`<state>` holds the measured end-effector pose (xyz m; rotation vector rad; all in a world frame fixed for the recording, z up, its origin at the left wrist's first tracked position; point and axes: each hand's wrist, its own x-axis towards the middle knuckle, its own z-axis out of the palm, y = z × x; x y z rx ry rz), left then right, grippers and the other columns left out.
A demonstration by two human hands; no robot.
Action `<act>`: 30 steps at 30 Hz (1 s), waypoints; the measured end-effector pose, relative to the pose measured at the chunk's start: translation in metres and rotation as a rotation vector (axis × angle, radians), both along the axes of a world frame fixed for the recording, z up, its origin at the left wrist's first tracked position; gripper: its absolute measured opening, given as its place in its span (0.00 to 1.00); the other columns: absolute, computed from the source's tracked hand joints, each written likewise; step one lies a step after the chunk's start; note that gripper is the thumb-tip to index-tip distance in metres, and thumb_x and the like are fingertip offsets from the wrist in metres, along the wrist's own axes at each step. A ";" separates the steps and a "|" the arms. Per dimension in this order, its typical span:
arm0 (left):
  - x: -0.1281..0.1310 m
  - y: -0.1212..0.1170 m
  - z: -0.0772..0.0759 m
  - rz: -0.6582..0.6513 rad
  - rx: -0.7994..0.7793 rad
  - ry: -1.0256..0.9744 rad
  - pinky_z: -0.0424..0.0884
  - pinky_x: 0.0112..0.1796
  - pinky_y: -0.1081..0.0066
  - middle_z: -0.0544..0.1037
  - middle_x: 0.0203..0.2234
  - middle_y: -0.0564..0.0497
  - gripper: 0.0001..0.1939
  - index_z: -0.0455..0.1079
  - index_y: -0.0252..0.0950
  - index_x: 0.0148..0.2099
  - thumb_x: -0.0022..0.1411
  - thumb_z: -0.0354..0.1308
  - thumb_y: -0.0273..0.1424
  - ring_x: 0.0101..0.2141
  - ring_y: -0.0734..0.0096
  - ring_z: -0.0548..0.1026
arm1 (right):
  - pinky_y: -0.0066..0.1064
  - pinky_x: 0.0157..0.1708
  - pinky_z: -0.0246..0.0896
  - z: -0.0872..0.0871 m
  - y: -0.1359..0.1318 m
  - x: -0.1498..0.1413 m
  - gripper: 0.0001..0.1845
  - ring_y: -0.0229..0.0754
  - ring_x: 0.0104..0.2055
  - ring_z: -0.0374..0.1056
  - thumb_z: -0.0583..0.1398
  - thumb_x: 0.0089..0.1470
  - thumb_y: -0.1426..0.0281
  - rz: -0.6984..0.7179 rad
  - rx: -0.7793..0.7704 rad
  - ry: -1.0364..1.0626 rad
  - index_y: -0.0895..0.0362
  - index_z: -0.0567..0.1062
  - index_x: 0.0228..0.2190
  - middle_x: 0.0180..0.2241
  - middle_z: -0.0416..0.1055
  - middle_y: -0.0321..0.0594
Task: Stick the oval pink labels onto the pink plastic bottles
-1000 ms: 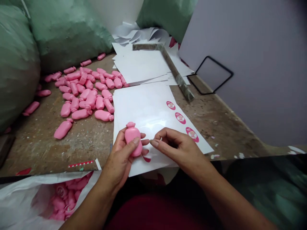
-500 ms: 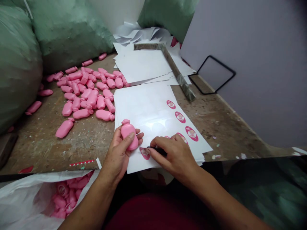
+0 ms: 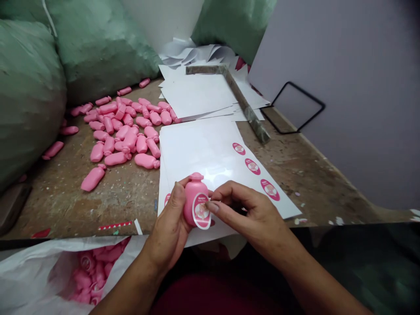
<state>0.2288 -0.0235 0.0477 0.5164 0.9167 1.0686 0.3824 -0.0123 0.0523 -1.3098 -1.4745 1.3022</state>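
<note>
Far to the left of the left hand and beyond it, green sacks (image 3: 105, 52) bulge over the table (image 3: 62, 197). Nearer, but well to that hand's left, a white bag (image 3: 29, 271) gapes just below the table's edge, with pink bottles (image 3: 85, 278) inside, at least one of them labelled. Forward and left of the left hand, a loose heap (image 3: 129, 139) of more pink bottles lies on its sides, the nearest one apart from the others. Closer in, a red-and-white strip (image 3: 114, 226) lies near the table's edge. The left hand (image 3: 172, 225) is curled round one bottle (image 3: 191, 197), thumb on its left side, holding it fairly upright over the sheet (image 3: 193, 144). An oval label (image 3: 201, 210) faces out on this bottle, its right and lower edges standing past the bottle's side. The right hand (image 3: 251, 210) pinches the label's right edge between thumb and forefinger, its other fingers bent in. The sheet spreads under and ahead of both hands; three printed ovals (image 3: 252, 166) run down its right side, just beyond the right hand. Farther ahead, loose papers (image 3: 197, 92) lie beneath an angled bar (image 3: 243, 103). Forward and right of the right hand, a black wire frame (image 3: 306, 94) stands against a pale panel (image 3: 357, 96).
</note>
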 end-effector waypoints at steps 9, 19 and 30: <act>0.005 -0.002 0.001 0.014 -0.019 0.007 0.75 0.33 0.72 0.72 0.35 0.50 0.29 0.72 0.40 0.52 0.59 0.58 0.55 0.30 0.72 0.72 | 0.28 0.23 0.56 -0.004 0.000 0.001 0.10 0.36 0.22 0.63 0.62 0.51 0.62 -0.009 -0.010 0.028 0.54 0.73 0.24 0.20 0.71 0.33; 0.006 -0.003 0.000 0.025 -0.003 0.018 0.74 0.32 0.75 0.72 0.35 0.51 0.29 0.72 0.40 0.53 0.58 0.59 0.55 0.30 0.74 0.70 | 0.28 0.24 0.58 -0.005 0.002 -0.001 0.11 0.37 0.22 0.66 0.62 0.51 0.62 0.000 -0.029 0.085 0.54 0.71 0.23 0.19 0.72 0.32; 0.005 -0.006 -0.001 -0.002 -0.004 0.073 0.72 0.33 0.77 0.72 0.38 0.51 0.20 0.71 0.43 0.53 0.62 0.62 0.44 0.34 0.75 0.71 | 0.29 0.24 0.57 -0.009 -0.002 -0.001 0.12 0.37 0.23 0.65 0.62 0.54 0.61 -0.009 -0.023 0.022 0.54 0.71 0.25 0.20 0.72 0.33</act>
